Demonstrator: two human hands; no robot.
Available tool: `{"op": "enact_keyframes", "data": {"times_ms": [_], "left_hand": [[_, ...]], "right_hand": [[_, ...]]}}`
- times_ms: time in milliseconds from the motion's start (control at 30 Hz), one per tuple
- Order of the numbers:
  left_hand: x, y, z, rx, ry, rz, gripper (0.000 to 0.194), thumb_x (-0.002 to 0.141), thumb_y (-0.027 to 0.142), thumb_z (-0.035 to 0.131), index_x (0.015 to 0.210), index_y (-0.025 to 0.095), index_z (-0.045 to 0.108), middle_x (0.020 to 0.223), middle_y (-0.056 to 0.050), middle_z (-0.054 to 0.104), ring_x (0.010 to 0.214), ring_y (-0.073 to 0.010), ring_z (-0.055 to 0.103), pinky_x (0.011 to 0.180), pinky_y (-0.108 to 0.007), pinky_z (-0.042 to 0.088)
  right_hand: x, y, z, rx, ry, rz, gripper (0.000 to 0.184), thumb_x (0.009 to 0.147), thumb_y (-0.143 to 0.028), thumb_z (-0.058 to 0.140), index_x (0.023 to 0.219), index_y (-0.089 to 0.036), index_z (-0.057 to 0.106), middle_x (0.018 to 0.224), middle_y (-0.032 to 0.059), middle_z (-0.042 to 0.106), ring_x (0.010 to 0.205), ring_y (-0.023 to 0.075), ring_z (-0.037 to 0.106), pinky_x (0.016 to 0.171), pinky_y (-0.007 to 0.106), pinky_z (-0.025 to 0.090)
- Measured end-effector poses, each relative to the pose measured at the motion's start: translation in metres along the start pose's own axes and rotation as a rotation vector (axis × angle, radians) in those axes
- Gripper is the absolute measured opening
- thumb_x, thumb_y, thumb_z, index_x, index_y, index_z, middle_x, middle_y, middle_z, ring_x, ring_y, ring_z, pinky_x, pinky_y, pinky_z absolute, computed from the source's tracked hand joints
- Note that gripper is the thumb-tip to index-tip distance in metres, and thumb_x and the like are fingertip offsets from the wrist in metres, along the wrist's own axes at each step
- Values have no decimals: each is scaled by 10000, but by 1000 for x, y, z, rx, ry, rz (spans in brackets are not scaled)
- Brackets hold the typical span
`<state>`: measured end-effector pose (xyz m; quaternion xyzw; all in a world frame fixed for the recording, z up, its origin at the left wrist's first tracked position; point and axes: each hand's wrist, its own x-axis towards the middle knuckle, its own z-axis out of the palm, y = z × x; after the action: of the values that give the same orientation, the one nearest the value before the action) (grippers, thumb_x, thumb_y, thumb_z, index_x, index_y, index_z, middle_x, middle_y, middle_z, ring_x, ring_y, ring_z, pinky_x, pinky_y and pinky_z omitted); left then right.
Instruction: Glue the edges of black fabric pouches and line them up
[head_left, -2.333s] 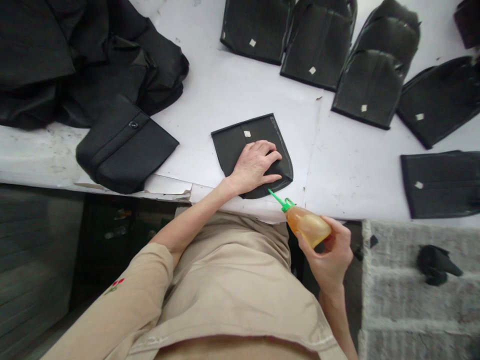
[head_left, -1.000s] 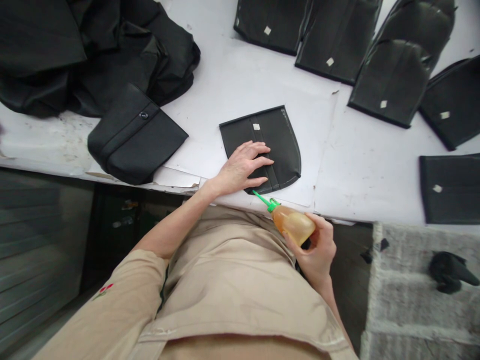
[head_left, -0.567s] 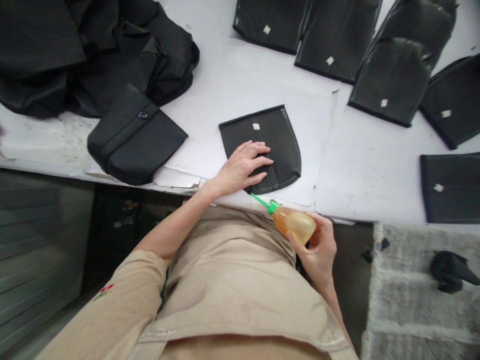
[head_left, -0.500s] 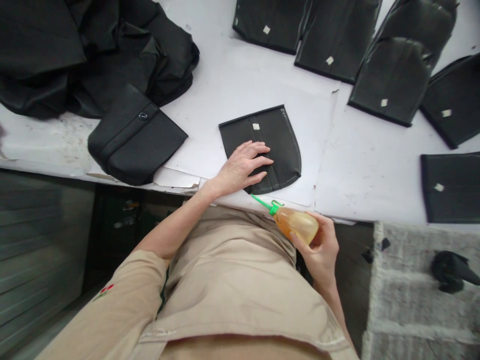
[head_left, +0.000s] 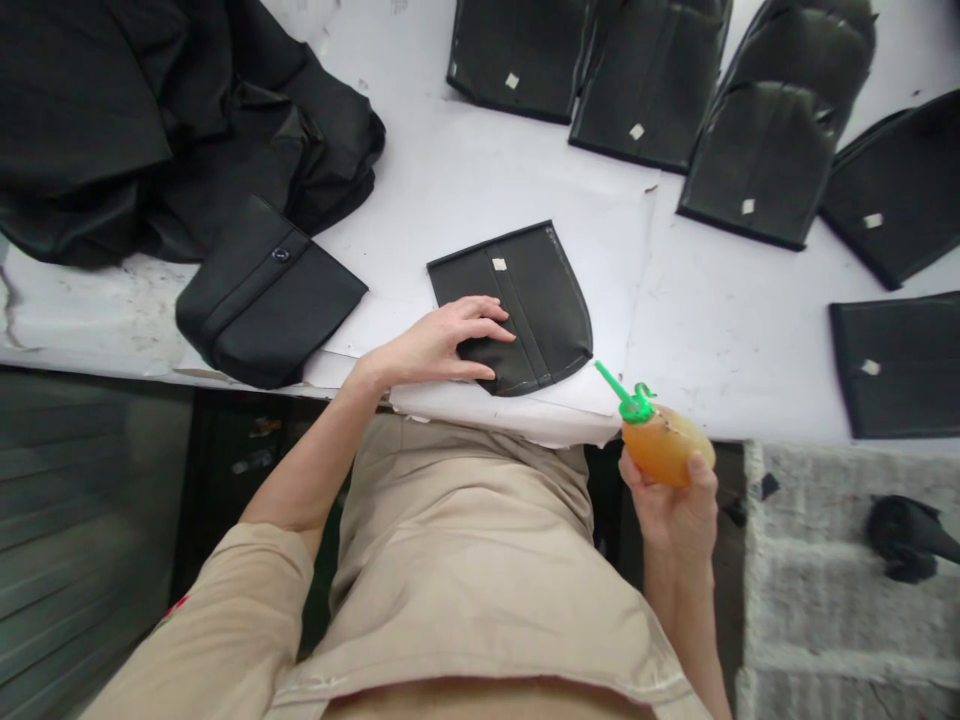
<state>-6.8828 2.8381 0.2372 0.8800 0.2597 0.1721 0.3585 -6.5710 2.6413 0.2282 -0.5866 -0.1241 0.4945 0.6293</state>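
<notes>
A black shield-shaped fabric piece [head_left: 536,290] with a small white tag lies on white paper [head_left: 480,180] near the table's front edge. My left hand [head_left: 442,340] rests on its left lower part, fingers stretched out and flat. My right hand [head_left: 671,500] is closed round an orange squeeze bottle [head_left: 664,445] with a green nozzle. It holds the bottle just off the table's edge, to the right of the piece, nozzle pointing up-left and clear of the fabric.
Several more black tagged pieces [head_left: 757,160] lie across the back and right of the table. A folded black piece with a button [head_left: 266,295] and a heap of black cloth [head_left: 150,110] sit at the left. A grey woven surface [head_left: 825,560] holds a black object [head_left: 904,535].
My right hand has pulled the bottle rightward and up, away from the piece's lower edge. My left hand has slid left toward the piece's edge.
</notes>
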Motion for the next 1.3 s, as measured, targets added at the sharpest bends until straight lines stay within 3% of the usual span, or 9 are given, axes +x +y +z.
{"op": "enact_keyframes", "data": {"times_ms": [100, 267, 400, 500, 700, 900, 1167, 1300], "left_hand": [[0, 2, 3, 96, -18, -29, 355, 903, 359, 803, 1234, 251, 737, 1467, -127, 606, 1423, -331, 512, 1188, -513, 422], [19, 22, 26, 347, 71, -149, 371, 879, 406, 839, 1183, 219, 741, 1384, -143, 633, 1325, -345, 548, 1059, -510, 443], [39, 35, 41, 440, 96, -214, 367, 879, 461, 831, 1127, 210, 730, 1291, -137, 633, 1219, -332, 564, 969, -456, 445], [53, 41, 50, 485, 101, -277, 376, 882, 480, 822, 1108, 202, 707, 1234, -132, 624, 1144, -322, 567, 912, -423, 447], [66, 49, 61, 536, 108, -374, 385, 901, 481, 796, 1120, 196, 658, 1242, -140, 604, 1145, -327, 556, 915, -414, 445], [66, 50, 62, 535, 111, -377, 368, 910, 479, 784, 1106, 198, 652, 1232, -131, 604, 1140, -320, 565, 912, -404, 454], [66, 48, 57, 521, 90, -344, 311, 926, 418, 768, 1116, 199, 654, 1228, -116, 603, 1119, -290, 572, 899, -376, 469], [67, 48, 59, 530, 106, -341, 305, 920, 407, 775, 1105, 196, 654, 1212, -118, 606, 1086, -290, 582, 859, -376, 476]], "right_hand": [[4, 2, -1, -10, -9, -40, 397, 776, -475, 762, 1073, -212, 773, 1067, 90, 720, 786, 201, 676, 449, 227, 486], [5, -3, 1, -120, -72, -194, 406, 836, -451, 712, 1103, -145, 730, 952, 101, 719, 579, 163, 597, 358, 233, 358], [1, -10, -2, -192, 19, -330, 366, 787, -375, 775, 1048, -165, 629, 873, 44, 708, 483, 162, 601, 352, 245, 392], [-5, -11, -8, -265, 85, -368, 445, 737, -340, 838, 1073, -188, 589, 846, 5, 690, 459, 167, 613, 356, 252, 427], [-15, 1, -20, -533, 126, -472, 580, 700, -340, 911, 1185, -199, 627, 1092, 55, 668, 732, 179, 685, 551, 292, 581], [-8, 13, -16, -684, 87, -623, 615, 694, -354, 925, 1211, -200, 630, 1137, 65, 661, 967, 226, 709, 805, 366, 633], [-5, 17, -16, -918, 62, -947, 647, 713, -374, 930, 1253, -178, 633, 1105, 83, 666, 967, 241, 711, 755, 358, 641], [-9, 14, -22, -1016, 52, -990, 679, 715, -383, 932, 1280, -186, 609, 1089, 92, 679, 952, 243, 707, 708, 337, 632]]}}
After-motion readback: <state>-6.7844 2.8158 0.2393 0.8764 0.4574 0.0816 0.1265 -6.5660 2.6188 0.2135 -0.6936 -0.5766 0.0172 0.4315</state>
